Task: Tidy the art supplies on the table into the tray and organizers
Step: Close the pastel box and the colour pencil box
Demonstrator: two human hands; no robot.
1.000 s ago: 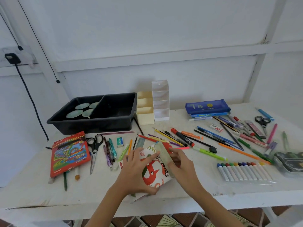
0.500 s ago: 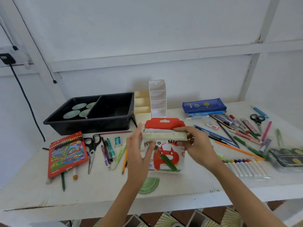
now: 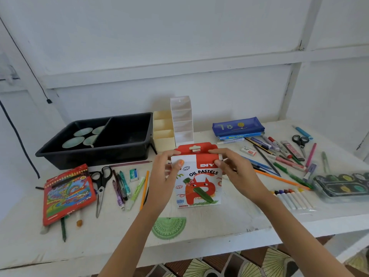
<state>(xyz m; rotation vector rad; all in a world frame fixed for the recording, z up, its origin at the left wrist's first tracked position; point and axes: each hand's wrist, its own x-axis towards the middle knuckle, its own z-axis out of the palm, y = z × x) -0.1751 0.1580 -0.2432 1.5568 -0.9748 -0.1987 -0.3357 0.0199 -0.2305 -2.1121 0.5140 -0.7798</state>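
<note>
The oil pastels box (image 3: 199, 182) stands upright at the centre of the frame, long axis vertical, printed front toward the camera and red hanger flap pointing up. The left hand (image 3: 162, 176) grips its upper left edge, thumb curled onto the front; the right hand (image 3: 237, 172) pinches its upper right corner. The black tray (image 3: 95, 154) lies to the upper left on the surface (image 3: 235, 218).
</note>
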